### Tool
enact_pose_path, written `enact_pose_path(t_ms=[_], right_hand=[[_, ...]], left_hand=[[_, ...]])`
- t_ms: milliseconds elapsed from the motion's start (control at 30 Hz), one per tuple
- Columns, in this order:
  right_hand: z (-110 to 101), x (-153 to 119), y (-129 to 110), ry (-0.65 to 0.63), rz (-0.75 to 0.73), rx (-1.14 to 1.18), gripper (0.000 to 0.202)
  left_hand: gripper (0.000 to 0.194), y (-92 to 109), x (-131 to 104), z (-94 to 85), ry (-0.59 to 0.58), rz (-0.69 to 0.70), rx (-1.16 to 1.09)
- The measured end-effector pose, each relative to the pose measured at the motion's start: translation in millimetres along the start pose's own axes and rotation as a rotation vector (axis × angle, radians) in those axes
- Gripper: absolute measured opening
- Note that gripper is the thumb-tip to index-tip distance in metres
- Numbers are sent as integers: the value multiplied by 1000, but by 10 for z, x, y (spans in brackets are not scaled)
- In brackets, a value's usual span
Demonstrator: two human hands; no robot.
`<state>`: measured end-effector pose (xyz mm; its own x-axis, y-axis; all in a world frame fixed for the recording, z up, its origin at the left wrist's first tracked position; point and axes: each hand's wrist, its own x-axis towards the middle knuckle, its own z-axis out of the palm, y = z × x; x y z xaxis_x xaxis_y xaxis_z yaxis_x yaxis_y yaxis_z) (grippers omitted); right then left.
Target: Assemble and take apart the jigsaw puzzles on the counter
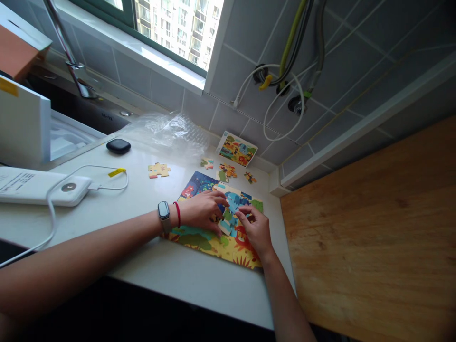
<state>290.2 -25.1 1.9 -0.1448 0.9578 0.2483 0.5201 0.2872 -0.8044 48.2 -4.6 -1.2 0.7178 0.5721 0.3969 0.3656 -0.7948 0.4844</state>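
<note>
A colourful jigsaw board with animal pictures lies on the white counter, several pieces fitted together on it around a blue elephant. My left hand, with a watch and a red cord at the wrist, rests on the board with fingers spread. My right hand is at the board's right side, thumb and forefinger pinched at a puzzle piece beside the elephant; the fingers partly hide it. Behind the board lie loose puzzle pieces, with another puzzle piece to the left.
A picture card leans on the tiled wall beside crumpled clear plastic. Left are a black case, a white power bank with a cable, and a sink. A wooden panel borders the counter's right.
</note>
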Motion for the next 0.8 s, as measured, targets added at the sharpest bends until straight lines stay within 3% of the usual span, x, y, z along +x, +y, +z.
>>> enact_pose_path(t_ms=[200, 300, 500, 800], right_hand=[[-67, 19, 21, 25, -80, -89, 22], [-89, 28, 49, -2, -68, -117, 21], [-82, 39, 96, -55, -83, -165, 21], [-133, 70, 140, 108, 43, -15, 28]], left_hand=[[20, -72, -4, -83, -95, 12, -7], [14, -31, 4, -43, -93, 16, -9], [20, 53, 13, 93, -52, -21, 49], [21, 47, -20, 153, 1, 0, 74]])
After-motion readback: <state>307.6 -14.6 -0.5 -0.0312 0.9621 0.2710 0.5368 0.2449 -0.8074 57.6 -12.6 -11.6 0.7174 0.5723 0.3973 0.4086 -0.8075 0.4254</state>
